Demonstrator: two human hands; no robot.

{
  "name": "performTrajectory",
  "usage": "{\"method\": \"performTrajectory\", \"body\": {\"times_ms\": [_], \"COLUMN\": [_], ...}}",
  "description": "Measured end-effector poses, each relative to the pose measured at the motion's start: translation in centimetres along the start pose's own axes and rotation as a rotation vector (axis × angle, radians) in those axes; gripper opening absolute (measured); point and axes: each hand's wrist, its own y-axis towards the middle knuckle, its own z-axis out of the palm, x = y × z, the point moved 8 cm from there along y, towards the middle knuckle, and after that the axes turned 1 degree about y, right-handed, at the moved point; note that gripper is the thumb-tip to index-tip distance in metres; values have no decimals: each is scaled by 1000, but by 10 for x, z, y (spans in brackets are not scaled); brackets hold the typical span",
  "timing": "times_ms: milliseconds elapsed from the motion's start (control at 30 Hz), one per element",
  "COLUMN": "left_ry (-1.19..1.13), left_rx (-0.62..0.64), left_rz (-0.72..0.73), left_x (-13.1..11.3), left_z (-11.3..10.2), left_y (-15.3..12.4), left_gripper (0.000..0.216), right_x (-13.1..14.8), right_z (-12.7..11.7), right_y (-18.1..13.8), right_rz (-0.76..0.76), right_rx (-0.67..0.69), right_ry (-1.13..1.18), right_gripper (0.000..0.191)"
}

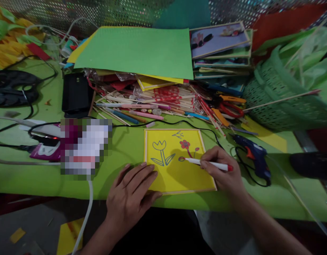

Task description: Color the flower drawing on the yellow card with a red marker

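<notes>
A yellow card (165,180) edged with thin wooden sticks lies flat at the table's front. Drawn on it are a tulip outline (159,145), a small winged shape (178,134) and a flower (185,144) coloured red. My right hand (224,171) pinches a white marker (219,165) with a red end, its tip touching a small leaf or bud outline (181,159) beside the red stem. My left hand (134,189) rests flat with fingers stretched out over the card's lower left edge, holding nothing.
A blue glue gun (255,159) lies to the right, below a green basket (280,88). Behind the card are loose sticks and pens (142,106), orange-handled scissors (229,106) and a green sheet (136,51). A power strip (46,148) with cables sits left, near a black phone case (77,92).
</notes>
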Motion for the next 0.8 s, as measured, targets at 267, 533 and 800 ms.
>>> {"method": "performTrajectory", "body": {"times_ms": [267, 533, 800], "left_ry": [12, 11, -6], "left_rx": [6, 1, -9], "left_rz": [3, 4, -17], "left_x": [0, -1, 0], "left_z": [2, 0, 0], "left_y": [-2, 0, -1], "left_gripper": [33, 32, 33], "right_x": [5, 8, 6], "right_z": [4, 8, 9], "right_y": [0, 0, 0], "right_rz": [9, -2, -5], "right_rx": [26, 78, 72], "right_ry": [5, -26, -23], "right_gripper": [14, 15, 15]}}
